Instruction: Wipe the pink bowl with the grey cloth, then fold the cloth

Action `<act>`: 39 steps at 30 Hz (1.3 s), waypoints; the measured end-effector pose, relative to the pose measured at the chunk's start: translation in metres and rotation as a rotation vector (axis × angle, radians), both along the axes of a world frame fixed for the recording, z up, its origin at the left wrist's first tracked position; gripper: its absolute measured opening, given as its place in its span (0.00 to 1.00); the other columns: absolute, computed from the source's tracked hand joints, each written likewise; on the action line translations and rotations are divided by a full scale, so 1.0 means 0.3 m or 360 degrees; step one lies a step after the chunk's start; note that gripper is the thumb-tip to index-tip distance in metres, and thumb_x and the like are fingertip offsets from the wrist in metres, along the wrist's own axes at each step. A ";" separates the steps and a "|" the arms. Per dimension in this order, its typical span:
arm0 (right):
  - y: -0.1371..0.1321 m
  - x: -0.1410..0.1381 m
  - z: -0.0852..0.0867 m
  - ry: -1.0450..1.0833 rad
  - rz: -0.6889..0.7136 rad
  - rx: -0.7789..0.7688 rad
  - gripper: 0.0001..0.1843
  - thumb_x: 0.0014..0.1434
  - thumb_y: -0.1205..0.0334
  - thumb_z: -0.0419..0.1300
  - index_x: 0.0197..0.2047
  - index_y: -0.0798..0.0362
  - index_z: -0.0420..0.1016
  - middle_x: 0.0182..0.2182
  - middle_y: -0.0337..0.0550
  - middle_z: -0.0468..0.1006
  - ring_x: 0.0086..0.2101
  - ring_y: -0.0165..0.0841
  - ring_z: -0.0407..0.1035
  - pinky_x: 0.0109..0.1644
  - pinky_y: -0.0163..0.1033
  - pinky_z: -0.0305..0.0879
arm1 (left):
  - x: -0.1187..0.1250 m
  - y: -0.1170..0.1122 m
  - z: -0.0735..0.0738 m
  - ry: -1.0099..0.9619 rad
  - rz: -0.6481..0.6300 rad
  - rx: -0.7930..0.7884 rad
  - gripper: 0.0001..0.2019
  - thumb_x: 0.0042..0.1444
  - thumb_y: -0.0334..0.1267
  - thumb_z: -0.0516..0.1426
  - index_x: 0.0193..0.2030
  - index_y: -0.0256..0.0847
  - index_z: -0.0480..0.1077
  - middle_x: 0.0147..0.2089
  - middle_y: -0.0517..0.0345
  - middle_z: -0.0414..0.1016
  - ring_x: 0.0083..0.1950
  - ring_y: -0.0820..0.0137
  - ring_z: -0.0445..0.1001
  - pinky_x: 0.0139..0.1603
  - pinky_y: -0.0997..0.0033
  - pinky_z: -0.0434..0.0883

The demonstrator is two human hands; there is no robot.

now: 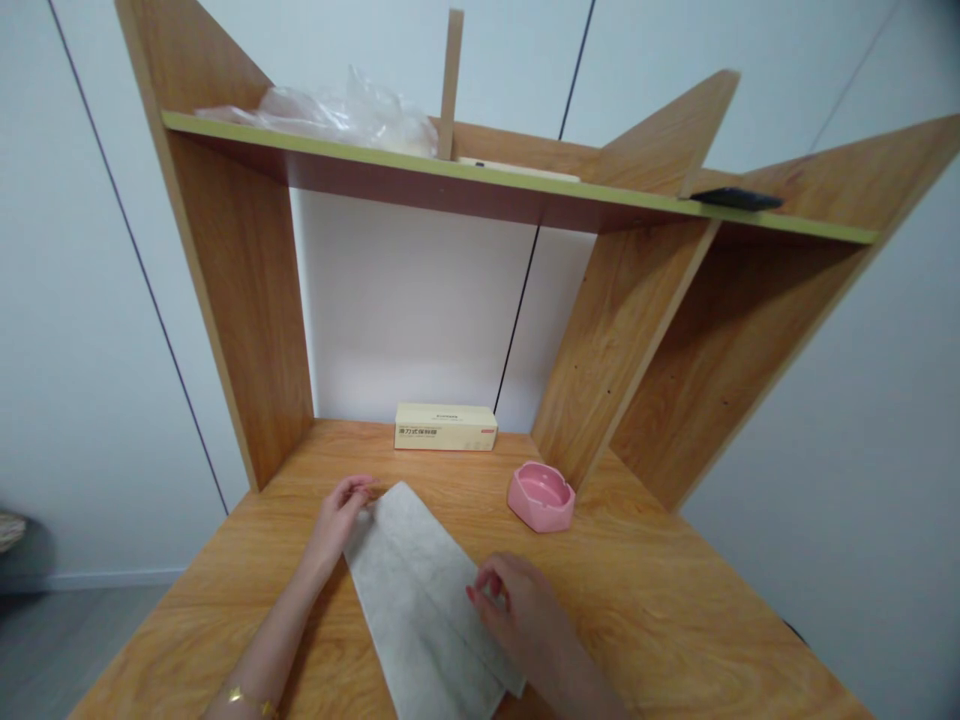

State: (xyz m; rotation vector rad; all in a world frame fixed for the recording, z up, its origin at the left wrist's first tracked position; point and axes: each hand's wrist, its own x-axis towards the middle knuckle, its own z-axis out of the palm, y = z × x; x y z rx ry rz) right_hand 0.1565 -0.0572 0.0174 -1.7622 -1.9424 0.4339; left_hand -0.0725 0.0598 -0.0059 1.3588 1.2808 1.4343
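A long grey-white cloth [420, 600] lies flat on the wooden desk [675, 620], folded into a strip that runs from the middle toward the near edge. My left hand [341, 515] rests at the cloth's far left corner, fingers curled and pinching its edge. My right hand [514, 605] sits on the cloth's right edge, fingers bent and pressed onto the fabric.
A pink ashtray [541, 495] stands to the right of the cloth. A cream cardboard box [445, 427] lies at the back of the desk. Wooden side panels rise left and right. The upper shelf [420, 165] carries a clear plastic bag [337, 110] and a dark flat object [739, 199].
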 end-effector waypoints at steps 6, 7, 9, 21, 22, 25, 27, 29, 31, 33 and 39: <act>-0.116 0.044 -0.098 -0.0261 0.0016 0.0017 0.13 0.42 0.66 0.59 0.34 0.48 0.68 0.36 0.39 0.72 0.39 0.38 0.64 0.41 0.39 0.54 | 0.001 -0.020 0.005 0.0882 -0.0233 0.0081 0.17 0.34 0.25 0.52 0.32 0.42 0.73 0.34 0.57 0.72 0.39 0.63 0.67 0.44 0.64 0.61; -0.123 0.048 -0.114 -0.0325 -0.0006 0.0036 0.13 0.41 0.67 0.60 0.34 0.47 0.69 0.36 0.39 0.72 0.38 0.39 0.64 0.41 0.40 0.54 | 0.000 -0.027 0.010 0.1133 -0.0266 0.0105 0.20 0.34 0.23 0.51 0.35 0.43 0.72 0.36 0.57 0.72 0.41 0.63 0.66 0.45 0.64 0.60; -0.127 0.055 -0.137 -0.0421 -0.0063 0.0108 0.11 0.43 0.68 0.58 0.32 0.47 0.69 0.34 0.38 0.73 0.37 0.39 0.64 0.40 0.40 0.52 | 0.002 -0.035 0.020 0.1511 -0.0300 0.0143 0.23 0.36 0.21 0.50 0.38 0.45 0.71 0.40 0.57 0.70 0.43 0.63 0.65 0.44 0.65 0.59; -0.143 -0.049 -0.161 -0.0515 -0.0200 0.0387 0.04 0.46 0.60 0.61 0.27 0.47 0.68 0.28 0.38 0.74 0.33 0.39 0.64 0.37 0.42 0.49 | 0.084 0.013 0.110 0.1834 -0.0103 0.0523 0.11 0.54 0.29 0.49 0.37 0.44 0.71 0.41 0.52 0.69 0.43 0.61 0.61 0.41 0.65 0.55; -0.144 -0.052 -0.169 -0.0511 -0.0193 0.0372 0.05 0.46 0.58 0.61 0.26 0.47 0.69 0.28 0.39 0.74 0.33 0.39 0.64 0.37 0.42 0.49 | 0.085 0.013 0.107 0.1868 -0.0127 0.0509 0.13 0.54 0.27 0.48 0.36 0.44 0.72 0.41 0.52 0.69 0.43 0.61 0.62 0.41 0.65 0.55; -0.138 -0.026 -0.179 -0.0500 -0.0281 0.0396 0.06 0.51 0.55 0.58 0.29 0.47 0.70 0.29 0.41 0.74 0.33 0.39 0.65 0.37 0.43 0.49 | 0.077 0.015 0.084 0.1945 -0.0142 0.0410 0.17 0.50 0.21 0.47 0.35 0.43 0.72 0.41 0.52 0.70 0.43 0.62 0.62 0.42 0.65 0.56; -0.130 0.008 -0.175 -0.0540 -0.0386 0.0410 0.09 0.53 0.54 0.56 0.36 0.48 0.70 0.33 0.44 0.75 0.34 0.41 0.65 0.36 0.43 0.50 | 0.069 0.016 0.068 0.1918 -0.0130 0.0378 0.17 0.49 0.22 0.47 0.37 0.42 0.72 0.42 0.52 0.70 0.43 0.62 0.62 0.43 0.65 0.56; -0.121 0.036 -0.166 -0.0581 -0.0442 0.0349 0.11 0.52 0.54 0.56 0.37 0.50 0.70 0.34 0.46 0.75 0.35 0.43 0.66 0.36 0.44 0.50 | 0.067 0.019 0.060 0.1841 -0.0136 0.0383 0.16 0.50 0.23 0.47 0.39 0.42 0.71 0.43 0.52 0.70 0.44 0.62 0.63 0.44 0.65 0.57; -0.111 0.054 -0.153 -0.0564 -0.0440 0.0242 0.06 0.51 0.59 0.57 0.33 0.50 0.70 0.32 0.44 0.75 0.35 0.42 0.66 0.37 0.43 0.50 | 0.072 0.022 0.059 0.1755 -0.0180 0.0401 0.16 0.50 0.24 0.47 0.41 0.42 0.71 0.43 0.53 0.70 0.44 0.62 0.63 0.45 0.65 0.58; -0.102 0.063 -0.133 -0.0490 -0.0418 0.0166 0.01 0.50 0.65 0.56 0.29 0.49 0.69 0.29 0.40 0.75 0.34 0.39 0.66 0.38 0.42 0.50 | 0.082 0.024 0.060 0.1679 -0.0271 0.0446 0.17 0.50 0.24 0.47 0.42 0.42 0.70 0.44 0.54 0.70 0.45 0.62 0.63 0.46 0.65 0.59; -0.100 0.092 -0.027 -0.0332 -0.0304 0.0390 0.05 0.52 0.68 0.54 0.32 0.48 0.68 0.32 0.38 0.73 0.35 0.36 0.65 0.38 0.39 0.51 | 0.130 0.010 0.066 0.1573 -0.0660 0.0581 0.32 0.43 0.16 0.43 0.55 0.43 0.62 0.55 0.55 0.65 0.46 0.65 0.63 0.47 0.65 0.59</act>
